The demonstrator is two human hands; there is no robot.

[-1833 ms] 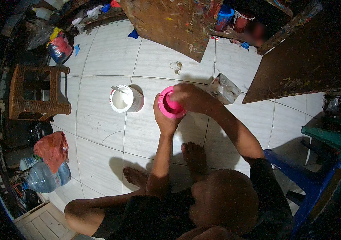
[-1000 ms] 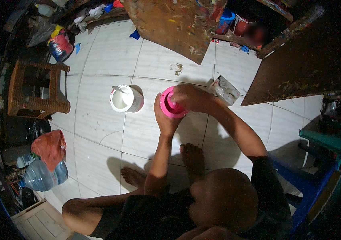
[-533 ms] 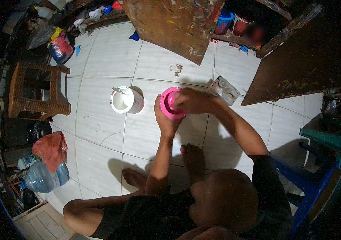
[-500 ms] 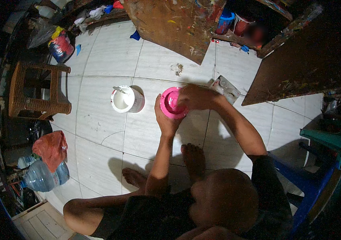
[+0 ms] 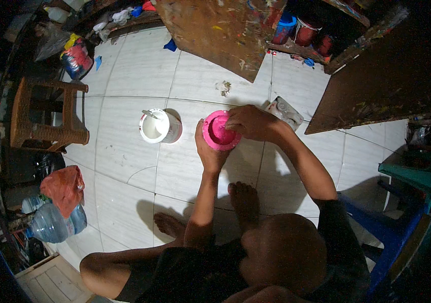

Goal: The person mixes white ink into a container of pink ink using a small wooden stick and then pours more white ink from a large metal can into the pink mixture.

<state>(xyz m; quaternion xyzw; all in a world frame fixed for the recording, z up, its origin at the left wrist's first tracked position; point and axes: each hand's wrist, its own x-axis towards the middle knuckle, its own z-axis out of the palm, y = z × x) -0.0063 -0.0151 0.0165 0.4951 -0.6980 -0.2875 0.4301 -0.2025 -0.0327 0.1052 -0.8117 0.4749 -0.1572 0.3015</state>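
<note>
My left hand (image 5: pixel 212 155) is wrapped around the near left side of a pink tub (image 5: pixel 208 141), whose open top faces up. Pink stuff, wet-looking like paint, shows inside it. Over the tub's right rim reaches my right hand (image 5: pixel 250 122), its fingers bent together and dipping into the opening. Whatever those fingers grip is hidden. Left of the pink tub, on the floor and apart from both hands, stands a white bucket (image 5: pixel 176 130) with white stuff in it and a spoon-like handle (image 5: pixel 149 114) leaning on its rim.
A grey-white stained box (image 5: pixel 284 112) lies right of my hands on the tiled floor (image 5: pixel 124 121). Two paint-marked wooden doors (image 5: pixel 220 30) hang open, with cans (image 5: pixel 308 33) behind. A brown stool (image 5: pixel 51 113) and a large water bottle (image 5: pixel 51 222) are left, blue and green plastic furniture right.
My right hand, smeared by motion before, now shows clearly with its fingers at the pink tub's opening. The left hand keeps its grip on the tub.
</note>
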